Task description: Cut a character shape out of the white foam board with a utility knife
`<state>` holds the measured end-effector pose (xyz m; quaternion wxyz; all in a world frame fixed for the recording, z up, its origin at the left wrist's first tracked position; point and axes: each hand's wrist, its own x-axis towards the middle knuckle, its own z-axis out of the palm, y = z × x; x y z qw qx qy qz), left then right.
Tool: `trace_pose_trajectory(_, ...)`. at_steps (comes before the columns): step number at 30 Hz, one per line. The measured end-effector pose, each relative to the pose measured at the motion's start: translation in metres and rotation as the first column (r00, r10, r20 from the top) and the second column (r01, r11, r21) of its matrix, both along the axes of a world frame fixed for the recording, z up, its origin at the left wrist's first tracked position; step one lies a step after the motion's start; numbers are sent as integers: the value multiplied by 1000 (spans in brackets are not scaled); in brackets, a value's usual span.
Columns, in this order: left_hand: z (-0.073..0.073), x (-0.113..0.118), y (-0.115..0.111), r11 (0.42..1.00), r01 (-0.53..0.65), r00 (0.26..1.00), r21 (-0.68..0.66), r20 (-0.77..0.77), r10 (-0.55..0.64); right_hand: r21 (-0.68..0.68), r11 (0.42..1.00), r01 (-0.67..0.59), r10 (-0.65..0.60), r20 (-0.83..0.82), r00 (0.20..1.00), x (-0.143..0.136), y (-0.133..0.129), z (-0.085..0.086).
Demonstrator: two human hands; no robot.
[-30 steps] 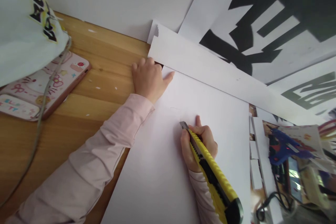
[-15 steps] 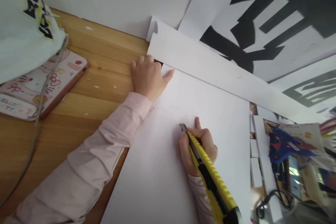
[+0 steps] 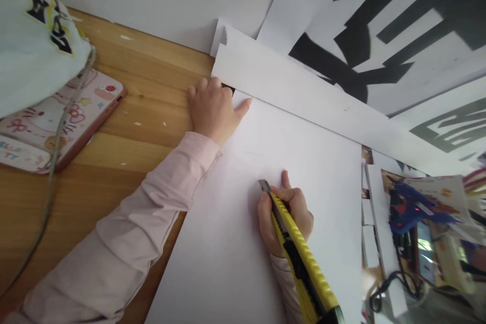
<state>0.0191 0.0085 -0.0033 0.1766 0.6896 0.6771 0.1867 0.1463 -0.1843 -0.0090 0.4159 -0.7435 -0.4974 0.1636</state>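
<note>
A large white sheet of board (image 3: 304, 136) lies flat on the wooden table, with a short faint line marked on it. At its upper left corner is my left hand (image 3: 212, 109), fingers curled by the edge and thumb pressed on the surface. My right hand (image 3: 290, 212) is closed around a yellow utility knife (image 3: 304, 253). The knife's blade is out, its tip at or just above the sheet below the faint line; I cannot tell whether it touches. Part of the right palm is hidden behind the knife.
A long white strip (image 3: 288, 81) borders the sheet's far edge. Lettered black-and-white panels (image 3: 379, 35) stand behind. To the left are a phone in a pink case (image 3: 91, 111), a cable (image 3: 56, 157) and a white bag (image 3: 34, 61). A blue glue gun (image 3: 412, 207) lies right among offcuts.
Both hands and the knife stay nearly in place on the sheet. The view has shifted very slightly.
</note>
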Motion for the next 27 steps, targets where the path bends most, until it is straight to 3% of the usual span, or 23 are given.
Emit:
trace_pose_trajectory(14,4,0,-2,999,31,997,43,-73,-28,70,998,-4,1,42,999,-8,-7,0)
trace_pose_trajectory(18,4,-1,-2,998,33,996,57,-86,-28,202,979,-30,26,21,999,-9,-5,-1)
trace_pose_trajectory(23,0,-1,-1,998,25,996,60,-88,-19,418,908,29,-6,-56,998,-3,13,-3)
trace_pose_trajectory(27,0,-1,-1,998,23,997,58,-70,-19,398,915,-67,81,-18,997,4,39,-3)
